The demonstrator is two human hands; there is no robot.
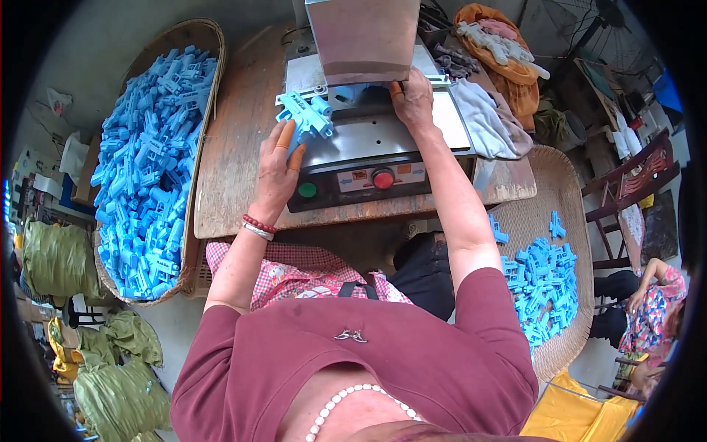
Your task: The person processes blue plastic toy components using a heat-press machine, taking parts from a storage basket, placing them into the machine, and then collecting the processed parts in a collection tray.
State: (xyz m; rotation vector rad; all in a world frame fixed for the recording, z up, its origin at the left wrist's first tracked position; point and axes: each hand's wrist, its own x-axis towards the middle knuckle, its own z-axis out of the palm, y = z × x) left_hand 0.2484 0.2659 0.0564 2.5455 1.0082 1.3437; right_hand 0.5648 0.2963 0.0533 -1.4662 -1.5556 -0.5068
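My left hand (278, 173) grips a light blue plastic toy gun (308, 116) by its handle, at the left side of a bench-top machine (375, 140). Orange covers sit on some of my fingertips. My right hand (414, 103) reaches under the machine's metal head (363, 40), with its fingers curled at a blue plastic piece (352, 91) that lies on the bed. The head hides most of that piece and part of these fingers. A green button (307, 190) and a red button (383, 178) are on the front panel.
A long wicker basket (219, 55) heaped with blue toy guns stands left of the wooden table (247, 110). More lie in a woven tray (574, 177) at the right. Cloths (486, 118) hang beside the machine. Another person (655, 302) sits at the far right.
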